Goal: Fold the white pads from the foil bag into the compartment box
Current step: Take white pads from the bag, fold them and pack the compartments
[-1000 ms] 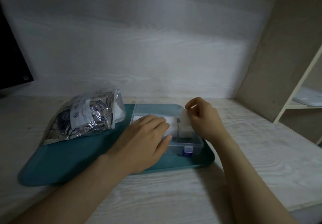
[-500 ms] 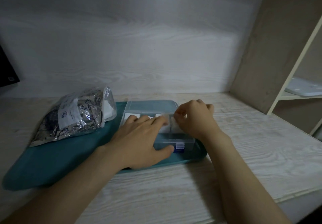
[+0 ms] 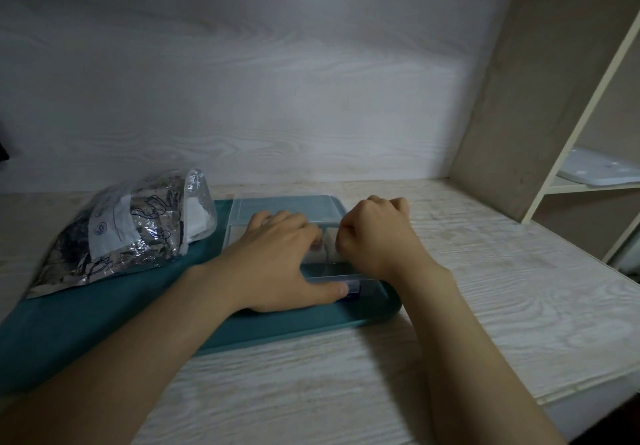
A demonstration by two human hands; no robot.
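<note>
A clear compartment box point(image 3: 287, 206) stands on a teal tray point(image 3: 104, 309). My left hand point(image 3: 277, 261) lies flat over the box's left and middle compartments with straight fingers, its thumb along the front wall by a blue latch point(image 3: 354, 293). My right hand point(image 3: 377, 236) is curled over the right compartment and pinches a folded white pad point(image 3: 328, 246); only a pale sliver of the pad shows between the hands. The crinkled foil bag point(image 3: 131, 233) lies at the tray's left, its open mouth toward the box with white pads point(image 3: 196, 217) showing inside.
The tray sits on a pale wood-grain desk point(image 3: 502, 288) against a wall. A side panel and a shelf frame point(image 3: 561, 153) rise at the right, with a flat white object point(image 3: 599, 171) on the shelf. The desk's front edge runs at the lower right.
My right hand has brought the pad down from above the box's right edge into the right compartment and curled over it. My left hand slid forward over the box.
</note>
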